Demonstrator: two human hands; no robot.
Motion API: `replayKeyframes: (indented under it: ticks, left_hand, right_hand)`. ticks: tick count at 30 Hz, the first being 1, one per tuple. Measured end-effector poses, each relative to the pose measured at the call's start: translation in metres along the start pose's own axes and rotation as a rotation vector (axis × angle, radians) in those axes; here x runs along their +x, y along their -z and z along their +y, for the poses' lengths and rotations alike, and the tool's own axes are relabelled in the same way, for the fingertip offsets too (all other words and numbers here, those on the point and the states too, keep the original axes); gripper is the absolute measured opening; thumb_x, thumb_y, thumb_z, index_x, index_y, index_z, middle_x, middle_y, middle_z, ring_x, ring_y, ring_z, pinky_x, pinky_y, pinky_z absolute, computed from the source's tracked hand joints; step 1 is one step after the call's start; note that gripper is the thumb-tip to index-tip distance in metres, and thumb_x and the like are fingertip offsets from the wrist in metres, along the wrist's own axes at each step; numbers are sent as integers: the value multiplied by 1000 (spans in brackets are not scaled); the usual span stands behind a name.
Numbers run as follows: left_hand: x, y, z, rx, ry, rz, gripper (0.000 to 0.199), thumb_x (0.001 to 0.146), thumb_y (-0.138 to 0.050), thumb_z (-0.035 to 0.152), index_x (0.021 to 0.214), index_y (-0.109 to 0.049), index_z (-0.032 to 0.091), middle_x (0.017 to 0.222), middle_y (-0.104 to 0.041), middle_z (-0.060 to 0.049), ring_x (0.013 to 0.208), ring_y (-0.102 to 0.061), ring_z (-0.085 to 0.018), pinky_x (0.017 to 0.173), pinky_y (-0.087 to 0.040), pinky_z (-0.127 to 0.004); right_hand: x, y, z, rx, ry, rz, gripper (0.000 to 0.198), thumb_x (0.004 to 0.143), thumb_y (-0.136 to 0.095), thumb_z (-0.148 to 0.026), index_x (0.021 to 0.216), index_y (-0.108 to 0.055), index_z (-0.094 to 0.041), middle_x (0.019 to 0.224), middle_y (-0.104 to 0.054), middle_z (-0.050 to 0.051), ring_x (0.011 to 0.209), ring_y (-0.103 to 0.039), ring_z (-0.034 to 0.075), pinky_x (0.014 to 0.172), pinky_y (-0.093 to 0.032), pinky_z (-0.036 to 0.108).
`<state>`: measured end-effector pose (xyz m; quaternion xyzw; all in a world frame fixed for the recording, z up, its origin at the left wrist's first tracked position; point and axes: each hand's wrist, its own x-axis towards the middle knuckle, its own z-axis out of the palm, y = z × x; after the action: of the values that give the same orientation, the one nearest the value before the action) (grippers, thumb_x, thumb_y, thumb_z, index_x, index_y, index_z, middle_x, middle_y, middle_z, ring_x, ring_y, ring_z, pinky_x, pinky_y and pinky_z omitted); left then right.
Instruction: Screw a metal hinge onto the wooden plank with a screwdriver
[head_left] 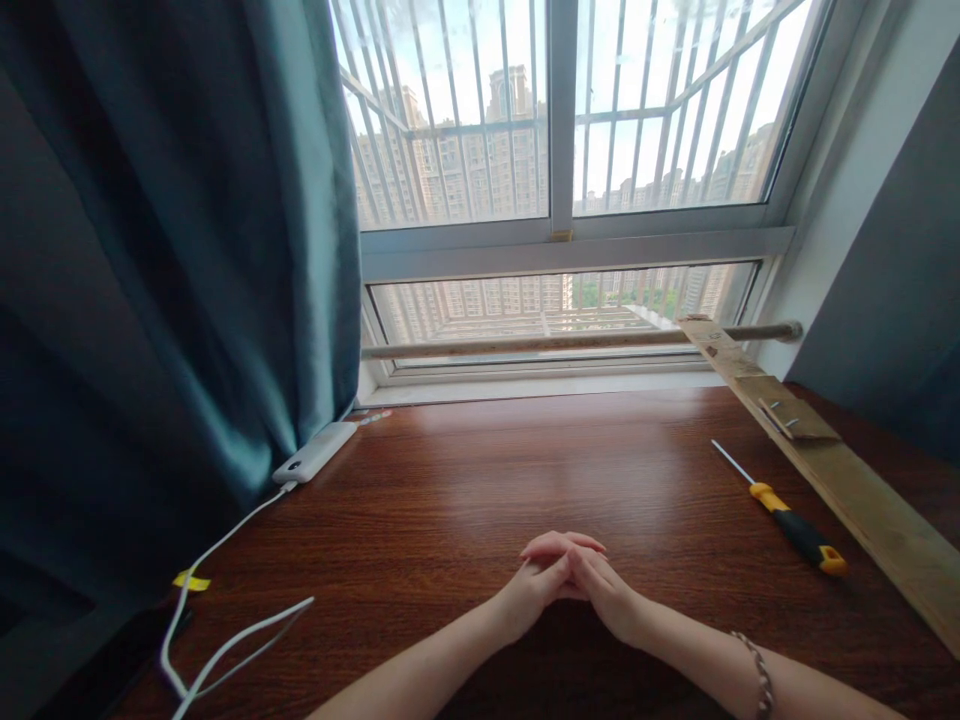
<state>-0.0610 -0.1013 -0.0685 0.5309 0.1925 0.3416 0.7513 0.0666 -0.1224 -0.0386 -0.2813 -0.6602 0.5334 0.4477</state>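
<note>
My left hand and my right hand are folded together over the near middle of the brown table. Their fingers overlap and are closed, with no object visible between them. A braided bracelet circles my right forearm. Off to the right, apart from both hands, lies a screwdriver with a black and yellow handle, its shaft pointing away and to the left. Beyond it a long wooden plank runs diagonally, bearing a small wood piece with two metal screws or nails in it.
A white power bank lies by the blue curtain at left, with a white cable trailing from it toward me. The plank's far end rests on a horizontal rail in front of the barred window.
</note>
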Motion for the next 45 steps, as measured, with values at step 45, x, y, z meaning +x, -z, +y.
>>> replayKeyframes:
  ticks: [45]
  left_hand:
    - [-1,-2,7,4,19,-1,39,80,-53,41,110,-57,17,113,-54,-14,110,-50,-28,90,-41,-45]
  right_hand:
    - [-1,2,1,-20,-17,3,50,91,-23,-47,105,-62,-18,101,-61,8,99,-56,19,90,-43,36]
